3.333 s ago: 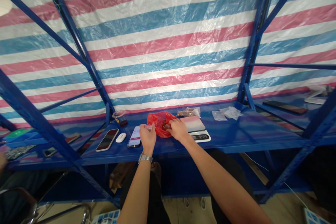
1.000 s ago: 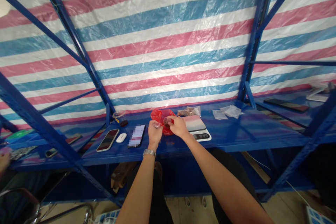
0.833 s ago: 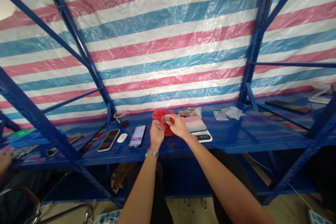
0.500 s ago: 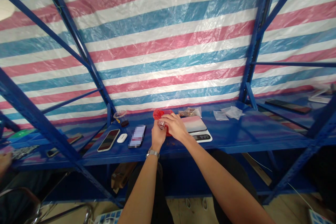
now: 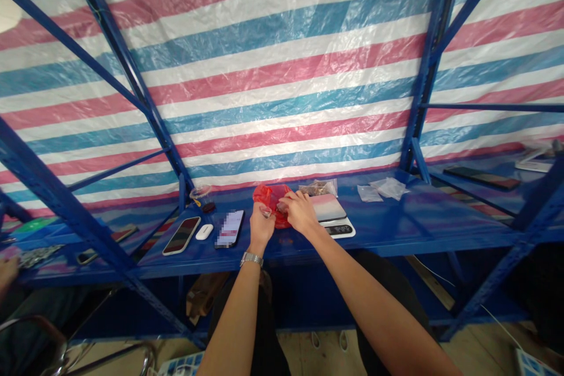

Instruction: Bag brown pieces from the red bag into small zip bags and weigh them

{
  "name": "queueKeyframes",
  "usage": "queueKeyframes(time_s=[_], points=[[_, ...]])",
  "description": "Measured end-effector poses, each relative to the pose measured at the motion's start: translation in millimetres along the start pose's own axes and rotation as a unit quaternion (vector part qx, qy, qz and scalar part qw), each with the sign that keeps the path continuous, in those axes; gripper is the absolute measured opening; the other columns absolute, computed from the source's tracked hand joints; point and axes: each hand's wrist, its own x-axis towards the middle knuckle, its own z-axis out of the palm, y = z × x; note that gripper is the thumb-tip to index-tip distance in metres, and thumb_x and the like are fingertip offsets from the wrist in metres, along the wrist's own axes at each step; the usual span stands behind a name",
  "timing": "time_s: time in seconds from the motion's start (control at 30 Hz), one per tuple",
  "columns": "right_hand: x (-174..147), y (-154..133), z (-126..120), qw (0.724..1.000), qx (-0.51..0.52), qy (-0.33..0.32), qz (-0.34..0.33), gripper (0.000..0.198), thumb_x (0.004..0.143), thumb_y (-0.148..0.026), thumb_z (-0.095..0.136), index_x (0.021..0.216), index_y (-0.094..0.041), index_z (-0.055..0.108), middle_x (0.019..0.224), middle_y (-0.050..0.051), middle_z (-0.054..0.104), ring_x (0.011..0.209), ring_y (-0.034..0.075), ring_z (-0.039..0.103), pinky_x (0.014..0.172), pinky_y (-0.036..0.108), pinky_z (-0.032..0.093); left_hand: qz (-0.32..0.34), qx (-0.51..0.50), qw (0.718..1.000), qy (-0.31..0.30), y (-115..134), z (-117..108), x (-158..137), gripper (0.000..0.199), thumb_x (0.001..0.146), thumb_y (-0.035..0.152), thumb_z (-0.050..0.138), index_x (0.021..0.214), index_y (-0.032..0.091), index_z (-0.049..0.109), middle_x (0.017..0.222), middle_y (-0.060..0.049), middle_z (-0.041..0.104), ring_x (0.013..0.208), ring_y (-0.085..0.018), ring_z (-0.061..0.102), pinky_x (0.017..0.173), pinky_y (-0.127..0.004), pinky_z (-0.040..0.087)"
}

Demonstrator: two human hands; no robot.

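Observation:
A crumpled red plastic bag (image 5: 274, 192) lies at the front middle of the blue shelf, between my hands. My left hand (image 5: 261, 228), with a metal watch on the wrist, is closed at the bag's left side. A small clear, shiny thing (image 5: 265, 211) shows at its thumb; its kind is too small to tell. My right hand (image 5: 301, 212) is closed at the bag's right edge, fingertips pinched over the opening; what they grip is mostly hidden. Just right of that hand stands a white digital scale (image 5: 342, 229) with a pale pink-and-white flat top (image 5: 328, 208).
A phone (image 5: 181, 236), a white earbud case (image 5: 204, 231) and a lit phone (image 5: 231, 229) lie left. Behind them stands a clear cup (image 5: 202, 198) of dark liquid. A bag of small brownish pieces (image 5: 321, 188) and clear bags (image 5: 388, 189) lie behind. Blue posts (image 5: 429, 64) flank the shelf.
My hands have moved apart from each other, the left one slightly left and the right one off the left. More of the red bag shows between them.

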Motion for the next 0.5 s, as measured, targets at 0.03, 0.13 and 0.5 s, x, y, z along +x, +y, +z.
queueKeyframes(time_s=[0.03, 0.13, 0.5], points=[[-0.5, 0.6, 1.7, 1.0, -0.004, -0.019, 0.002, 0.048, 0.084, -0.004, 0.057, 0.127, -0.022, 0.071, 0.129, 0.008, 0.068, 0.117, 0.028, 0.052, 0.098, 0.042, 0.037, -0.006, 0.005, 1.0, 0.002, -1.1, -1.5, 0.5, 0.032, 0.063, 0.0, 0.066, 0.078, 0.025, 0.052, 0.066, 0.006, 0.06, 0.063, -0.015, 0.055, 0.064, -0.028, 0.038], [-1.1, 0.6, 6.2, 0.998, -0.007, -0.058, 0.009, 0.048, 0.081, -0.006, 0.061, 0.124, -0.022, 0.072, 0.126, 0.008, 0.069, 0.117, 0.027, 0.053, 0.097, 0.04, 0.037, -0.012, 0.01, 1.0, 0.0, -4.6, -4.7, 1.1, 0.033, 0.062, 0.0, 0.066, 0.078, 0.025, 0.051, 0.065, 0.007, 0.058, 0.062, -0.016, 0.056, 0.064, -0.028, 0.038], [1.2, -0.7, 9.6, 0.996, -0.032, -0.082, 0.032, 0.047, 0.086, -0.011, 0.059, 0.13, -0.02, 0.069, 0.13, 0.012, 0.065, 0.123, 0.028, 0.053, 0.1, 0.04, 0.035, 0.006, 0.014, 1.0, -0.026, -3.7, -6.7, -3.6, 0.034, 0.061, -0.003, 0.061, 0.076, 0.025, 0.048, 0.065, 0.007, 0.055, 0.064, -0.015, 0.053, 0.067, -0.028, 0.038]])
